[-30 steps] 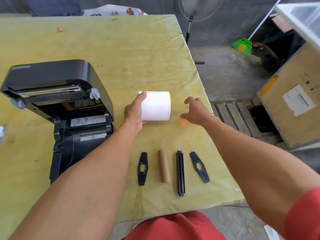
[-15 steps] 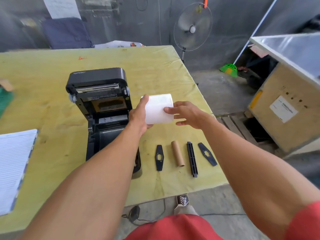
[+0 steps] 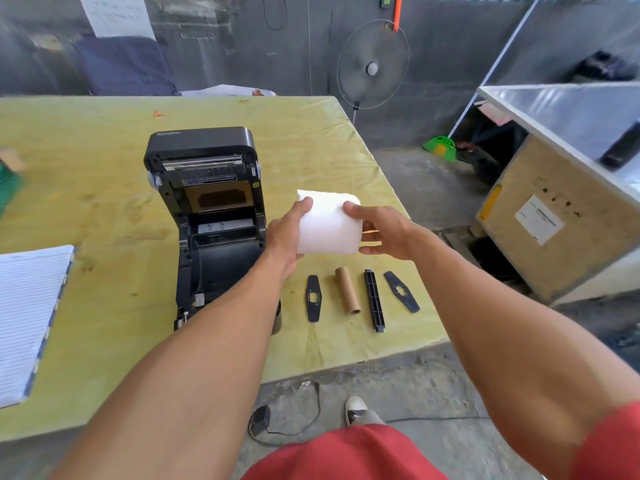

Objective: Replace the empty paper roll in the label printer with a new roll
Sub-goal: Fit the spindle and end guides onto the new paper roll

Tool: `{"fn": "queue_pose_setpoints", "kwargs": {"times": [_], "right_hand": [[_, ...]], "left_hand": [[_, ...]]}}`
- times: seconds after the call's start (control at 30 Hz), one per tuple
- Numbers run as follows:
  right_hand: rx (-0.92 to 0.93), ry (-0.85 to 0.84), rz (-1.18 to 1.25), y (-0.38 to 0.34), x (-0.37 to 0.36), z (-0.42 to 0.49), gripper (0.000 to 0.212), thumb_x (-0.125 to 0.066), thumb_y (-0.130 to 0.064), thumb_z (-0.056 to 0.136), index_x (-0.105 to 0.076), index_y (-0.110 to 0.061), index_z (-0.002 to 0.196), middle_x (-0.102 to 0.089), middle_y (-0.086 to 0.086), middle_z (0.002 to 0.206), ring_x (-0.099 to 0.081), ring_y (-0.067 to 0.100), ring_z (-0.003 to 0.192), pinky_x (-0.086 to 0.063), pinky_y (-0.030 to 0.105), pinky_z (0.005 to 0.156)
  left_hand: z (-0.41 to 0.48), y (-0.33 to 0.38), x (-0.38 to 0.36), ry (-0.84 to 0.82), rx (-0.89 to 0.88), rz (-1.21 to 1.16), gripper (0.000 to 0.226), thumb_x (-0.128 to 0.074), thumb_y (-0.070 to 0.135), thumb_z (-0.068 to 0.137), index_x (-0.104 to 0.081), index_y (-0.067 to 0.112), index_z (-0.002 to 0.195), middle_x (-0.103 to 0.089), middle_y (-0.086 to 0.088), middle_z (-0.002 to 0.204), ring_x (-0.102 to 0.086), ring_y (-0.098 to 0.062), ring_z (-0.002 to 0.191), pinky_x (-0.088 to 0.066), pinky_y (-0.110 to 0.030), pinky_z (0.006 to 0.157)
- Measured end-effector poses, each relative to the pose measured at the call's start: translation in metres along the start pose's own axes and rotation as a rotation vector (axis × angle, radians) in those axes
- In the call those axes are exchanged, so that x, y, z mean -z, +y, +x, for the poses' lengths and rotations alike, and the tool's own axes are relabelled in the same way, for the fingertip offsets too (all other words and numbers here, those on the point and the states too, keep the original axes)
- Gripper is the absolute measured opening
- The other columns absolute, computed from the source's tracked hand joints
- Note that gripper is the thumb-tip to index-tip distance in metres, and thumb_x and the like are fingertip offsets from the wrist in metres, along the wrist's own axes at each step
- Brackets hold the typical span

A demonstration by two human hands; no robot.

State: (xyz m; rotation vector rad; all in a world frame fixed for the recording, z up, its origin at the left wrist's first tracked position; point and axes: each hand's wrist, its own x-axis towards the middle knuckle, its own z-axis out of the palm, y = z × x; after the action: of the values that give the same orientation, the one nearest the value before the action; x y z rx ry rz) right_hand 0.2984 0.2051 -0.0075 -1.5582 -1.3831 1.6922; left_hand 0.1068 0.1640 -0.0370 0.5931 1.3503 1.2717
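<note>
**New roll in both hands, bay open and empty**

We have the new white paper label roll (image 3: 327,225) held above the yellow-green worktop (image 3: 104,140), near its right edge, just right of the open black plastic label printer (image 3: 211,216). Left hand (image 3: 285,233) clasps the roll's left end, thumb over the top. Right hand (image 3: 382,232) clasps the right end, index finger on the upper face, other fingers curled beneath.

Handling, as we judge it: a full roll is fairly dense and stiff across its width, but the outer wrap is smooth and can slip or unwind. Best to hold it by the flat ends, as now, and not squeeze the curved face.

On the worktop toward its near edge lie the empty brown cardboard core (image 3: 347,290), a black plastic spindle bar (image 3: 374,300) and two flat black plastic end guides (image 3: 313,298) (image 3: 401,291). We expect the bar goes through the new roll's bore next; the bore isn't visible from here.
</note>
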Motion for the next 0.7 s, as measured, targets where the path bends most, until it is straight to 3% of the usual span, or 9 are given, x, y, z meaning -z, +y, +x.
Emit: {"fn": "queue_pose_setpoints", "kwargs": {"times": [0.07, 0.17, 0.37, 0.47, 0.53, 0.63, 0.7], "right_hand": [[-0.001, -0.008, -0.029, -0.002, 0.002, 0.003, 0.051, -0.076, -0.056, 0.076, -0.070, -0.016, 0.105, -0.069, 0.002, 0.100, -0.068, 0.022, 0.094, -0.056, 0.043, 0.089], [-0.009, -0.034, -0.035, -0.002, 0.006, 0.008, 0.052, -0.075, -0.059, 0.076, -0.070, -0.014, 0.101, -0.067, 0.002, 0.097, -0.067, 0.021, 0.093, -0.055, 0.042, 0.085], [-0.072, -0.097, -0.019, 0.002, 0.026, 0.017, 0.051, -0.061, -0.065, 0.085, -0.067, -0.015, 0.090, -0.063, 0.004, 0.101, -0.065, 0.023, 0.102, -0.052, 0.044, 0.091], [-0.115, -0.113, 0.016, 0.009, 0.035, 0.027, 0.047, -0.054, -0.058, 0.093, -0.068, -0.014, 0.092, -0.064, 0.004, 0.099, -0.066, 0.024, 0.099, -0.052, 0.043, 0.089], [-0.130, -0.035, 0.044, 0.016, 0.039, 0.038, 0.039, -0.051, -0.045, 0.099, -0.069, -0.011, 0.095, -0.065, 0.007, 0.097, -0.067, 0.024, 0.089, -0.054, 0.039, 0.078], [-0.153, 0.126, -0.231, 0.036, 0.041, 0.055, 0.015, -0.058, -0.017, 0.096, -0.063, -0.004, 0.092, -0.060, 0.014, 0.090, -0.060, 0.022, 0.061, -0.052, 0.029, 0.054], [-0.165, 0.117, -0.511, 0.054, 0.038, 0.064, 0.010, -0.062, -0.011, 0.091, -0.058, -0.003, 0.089, -0.060, 0.015, 0.082, -0.059, 0.024, 0.054, -0.057, 0.030, 0.053]], "left_hand": [[0.003, -0.002, -0.005, 0.038, 0.003, -0.041, 0.031, -0.071, 0.045, 0.078, -0.067, 0.019, 0.094, -0.071, -0.008, 0.097, -0.069, -0.029, 0.087, -0.056, -0.043, 0.082], [0.008, -0.005, -0.015, 0.125, 0.009, -0.047, 0.033, -0.064, 0.049, 0.074, -0.064, 0.019, 0.088, -0.069, -0.006, 0.087, -0.068, -0.027, 0.078, -0.054, -0.037, 0.071], [0.022, -0.018, -0.030, 0.155, 0.107, -0.130, 0.042, -0.063, 0.054, 0.078, -0.063, 0.020, 0.103, -0.071, -0.005, 0.093, -0.069, -0.026, 0.077, -0.054, -0.033, 0.067], [0.029, -0.026, -0.035, 0.180, 0.128, -0.132, 0.045, -0.066, 0.054, 0.081, -0.062, 0.019, 0.109, -0.072, -0.005, 0.094, -0.070, -0.024, 0.076, -0.056, -0.031, 0.063], [0.034, -0.029, -0.038, 0.203, 0.140, -0.140, 0.045, -0.065, 0.053, 0.081, -0.062, 0.019, 0.110, -0.071, -0.005, 0.096, -0.070, -0.025, 0.078, -0.056, -0.030, 0.061], [0.040, -0.030, -0.042, 0.236, 0.156, -0.163, 0.039, -0.064, 0.052, 0.081, -0.061, 0.021, 0.104, -0.070, -0.004, 0.093, -0.069, -0.025, 0.076, -0.056, -0.029, 0.058], [0.046, -0.029, -0.044, 0.259, 0.160, -0.167, 0.035, -0.064, 0.052, 0.080, -0.061, 0.022, 0.099, -0.069, -0.004, 0.091, -0.069, -0.025, 0.075, -0.055, -0.030, 0.061]]}}
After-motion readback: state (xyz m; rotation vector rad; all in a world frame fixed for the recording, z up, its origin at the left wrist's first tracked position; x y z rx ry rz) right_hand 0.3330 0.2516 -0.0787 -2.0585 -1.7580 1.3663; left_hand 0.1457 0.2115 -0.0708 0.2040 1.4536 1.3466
